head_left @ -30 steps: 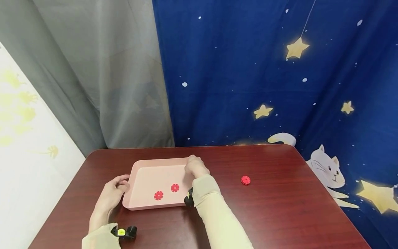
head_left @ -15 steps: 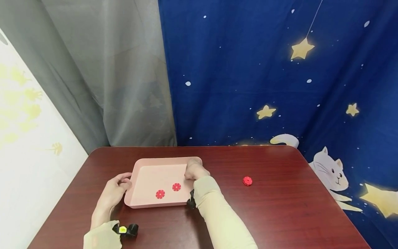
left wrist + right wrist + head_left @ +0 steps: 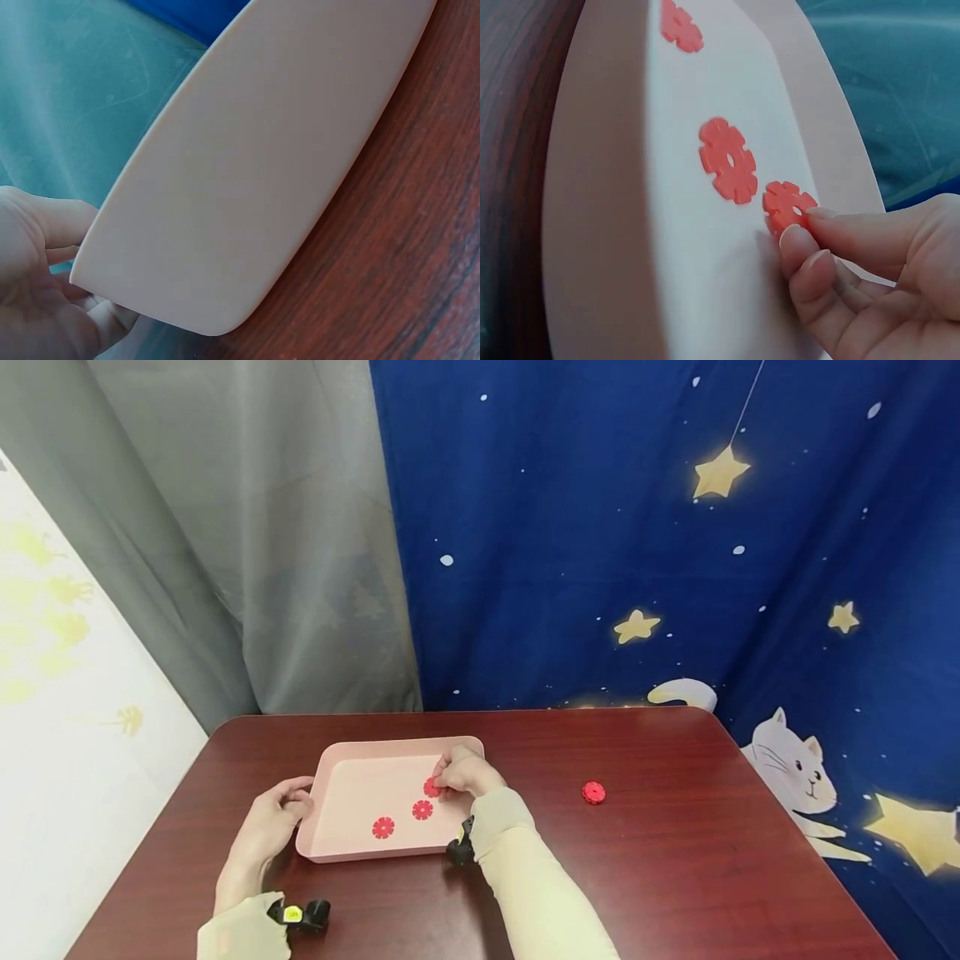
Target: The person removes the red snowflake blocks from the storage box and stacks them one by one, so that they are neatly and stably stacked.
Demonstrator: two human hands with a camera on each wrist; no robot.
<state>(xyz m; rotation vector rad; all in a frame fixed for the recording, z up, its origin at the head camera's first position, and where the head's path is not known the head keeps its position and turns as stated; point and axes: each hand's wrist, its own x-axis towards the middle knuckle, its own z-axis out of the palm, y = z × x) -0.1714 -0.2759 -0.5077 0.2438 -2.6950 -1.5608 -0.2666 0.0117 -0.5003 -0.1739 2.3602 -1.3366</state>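
In the head view, a shallow pink tray (image 3: 390, 855) holds flat red notched discs with a hole in the middle. My right hand (image 3: 468, 772) is over the tray's right part and pinches one disc (image 3: 787, 204) between thumb and fingertips. In the right wrist view, a second disc (image 3: 729, 160) lies flat close by, and a third disc (image 3: 681, 27) lies farther along the tray floor. My left hand (image 3: 272, 817) rests against the outside of the tray's left wall (image 3: 217, 195). Its fingertips are partly hidden behind that wall in the left wrist view.
A thicker red piece (image 3: 593, 792), seemingly stacked discs, lies on the dark red wooden table (image 3: 675, 860) right of the tray. Grey and blue star-patterned curtains (image 3: 562, 568) hang behind the table's far edge. A white surface (image 3: 67, 693) stands at the left.
My right hand has come from the tray's far right corner slightly left and nearer, and a disc now shows in its fingertips. The left hand stays at the tray's left wall.
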